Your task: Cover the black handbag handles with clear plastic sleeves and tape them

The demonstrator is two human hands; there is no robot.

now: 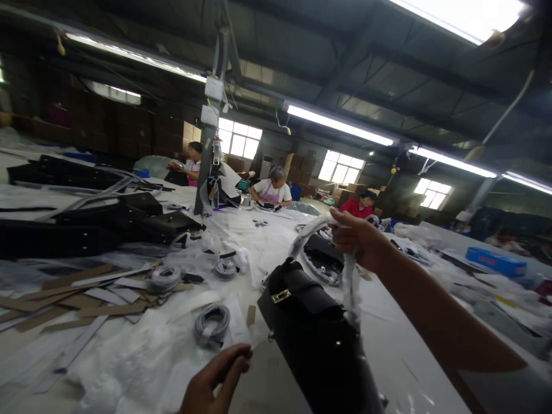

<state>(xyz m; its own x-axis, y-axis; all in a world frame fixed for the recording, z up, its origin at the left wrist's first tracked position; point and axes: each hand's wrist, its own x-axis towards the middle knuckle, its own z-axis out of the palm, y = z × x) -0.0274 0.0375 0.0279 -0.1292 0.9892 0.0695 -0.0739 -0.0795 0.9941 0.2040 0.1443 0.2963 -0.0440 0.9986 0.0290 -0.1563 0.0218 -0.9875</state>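
A black handbag (317, 339) with gold-coloured fittings hangs tilted from its handle (351, 287), which is wrapped in whitish film. My right hand (356, 238) is closed around the top of that handle, with the arm reaching in from the right. At the bottom, left of the bag, my left hand (215, 376) has thumb and forefinger pressed together. Translucent film shows close to those fingertips, but I cannot tell whether they hold it. A coiled grey strap (212, 323) lies just beyond my left hand. Behind the held bag is another black bag (324, 256).
Cardboard strips (86, 302), plastic film (129, 351) and stacked black bags (116, 224) cover the table's left side. A metal post (204, 161) rises from the table. Several people sit across it. At the right lies a blue box (495, 261) among plastic wrapping.
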